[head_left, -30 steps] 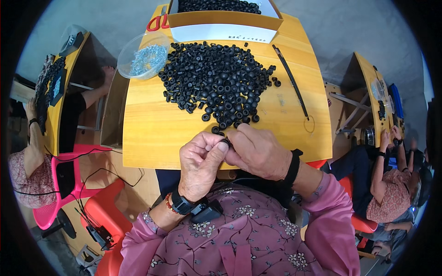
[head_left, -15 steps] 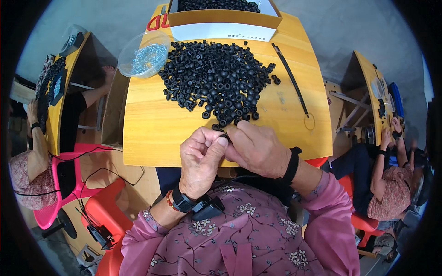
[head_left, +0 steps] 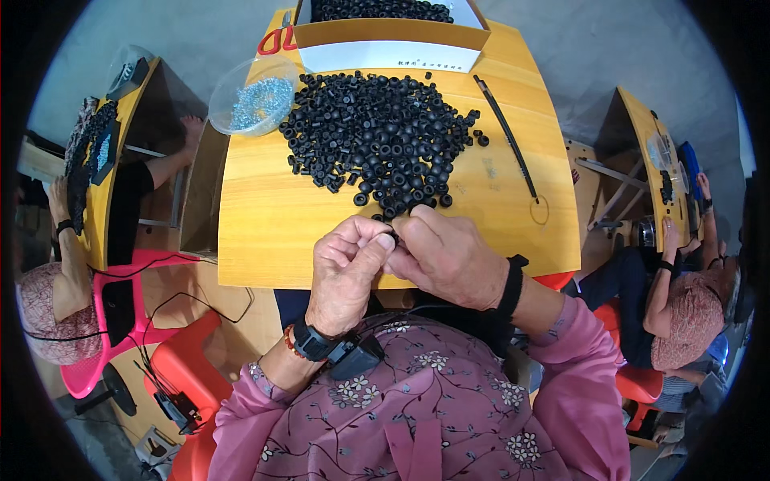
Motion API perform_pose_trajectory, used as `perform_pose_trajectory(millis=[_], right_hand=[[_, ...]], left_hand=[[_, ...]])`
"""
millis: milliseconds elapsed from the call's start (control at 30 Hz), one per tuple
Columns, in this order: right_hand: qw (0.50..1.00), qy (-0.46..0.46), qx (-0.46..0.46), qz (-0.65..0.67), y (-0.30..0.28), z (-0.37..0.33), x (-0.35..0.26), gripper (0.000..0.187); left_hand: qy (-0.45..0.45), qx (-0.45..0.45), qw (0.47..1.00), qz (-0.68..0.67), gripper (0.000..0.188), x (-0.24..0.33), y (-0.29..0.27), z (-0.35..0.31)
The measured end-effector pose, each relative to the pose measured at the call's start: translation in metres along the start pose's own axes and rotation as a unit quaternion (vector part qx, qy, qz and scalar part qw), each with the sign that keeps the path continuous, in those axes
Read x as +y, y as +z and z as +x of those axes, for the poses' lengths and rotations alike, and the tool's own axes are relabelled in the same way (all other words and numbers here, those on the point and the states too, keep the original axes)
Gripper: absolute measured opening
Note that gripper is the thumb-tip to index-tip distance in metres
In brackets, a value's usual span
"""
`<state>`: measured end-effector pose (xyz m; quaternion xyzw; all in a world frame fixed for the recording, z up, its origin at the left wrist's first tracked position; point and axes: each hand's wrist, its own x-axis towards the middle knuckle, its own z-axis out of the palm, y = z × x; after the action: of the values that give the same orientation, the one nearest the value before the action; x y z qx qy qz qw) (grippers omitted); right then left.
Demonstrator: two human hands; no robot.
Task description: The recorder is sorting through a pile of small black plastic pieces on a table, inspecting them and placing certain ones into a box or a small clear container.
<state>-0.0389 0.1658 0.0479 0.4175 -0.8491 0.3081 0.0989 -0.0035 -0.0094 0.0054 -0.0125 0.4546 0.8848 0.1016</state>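
My left hand (head_left: pixel 350 271) and my right hand (head_left: pixel 446 258) meet at the table's front edge, their fingertips pressed together. Between them is a small round black part (head_left: pixel 391 236), mostly covered by the fingers. My left thumb and forefinger pinch it. The right fingers are closed against it from the other side; whether they hold a second piece is hidden. Just beyond the fingertips spreads a big pile of small black caps and ring-shaped parts (head_left: pixel 377 136). Several loose ones lie at its near tip.
A clear tub of small shiny pieces (head_left: pixel 261 104) stands left of the pile. Behind it are red-handled scissors (head_left: pixel 275 42) and a box of black parts (head_left: pixel 393 54). A thin black rod (head_left: pixel 505 136) with a wire loop lies right. Other people sit at tables on both sides.
My hands stay together at nearly the same spot, with the fingers shifted slightly around the black part. At the right, the other person's arms have moved.
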Motion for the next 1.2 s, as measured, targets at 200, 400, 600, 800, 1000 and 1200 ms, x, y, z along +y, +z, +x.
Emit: perform_pose_trajectory(millis=[200,400,600,800,1000,1200], right_hand=[[0.992,0.030,-0.061,0.111,-0.019,0.004,0.001,0.030],[0.981,0.022,-0.126,0.147,-0.037,0.010,0.012,0.019],[0.978,0.052,-0.115,0.166,-0.038,0.014,0.016,0.006],[0.976,0.054,-0.124,0.170,-0.040,0.016,0.009,0.007],[0.977,0.052,-0.089,0.187,-0.031,0.011,0.010,0.008],[0.974,0.042,-0.097,0.202,-0.032,0.011,0.013,0.009]], left_hand=[[-0.029,-0.029,0.999,0.010,0.011,0.006,0.002,-0.001],[-0.015,-0.055,0.993,0.107,0.011,0.008,0.002,-0.001],[0.016,-0.065,0.986,0.154,0.009,0.013,0.002,0.000],[0.013,-0.070,0.984,0.166,0.020,0.014,0.002,-0.001],[0.027,-0.028,0.987,0.153,0.008,0.012,0.004,-0.002],[0.031,-0.039,0.976,0.211,0.006,0.014,0.004,-0.003]])
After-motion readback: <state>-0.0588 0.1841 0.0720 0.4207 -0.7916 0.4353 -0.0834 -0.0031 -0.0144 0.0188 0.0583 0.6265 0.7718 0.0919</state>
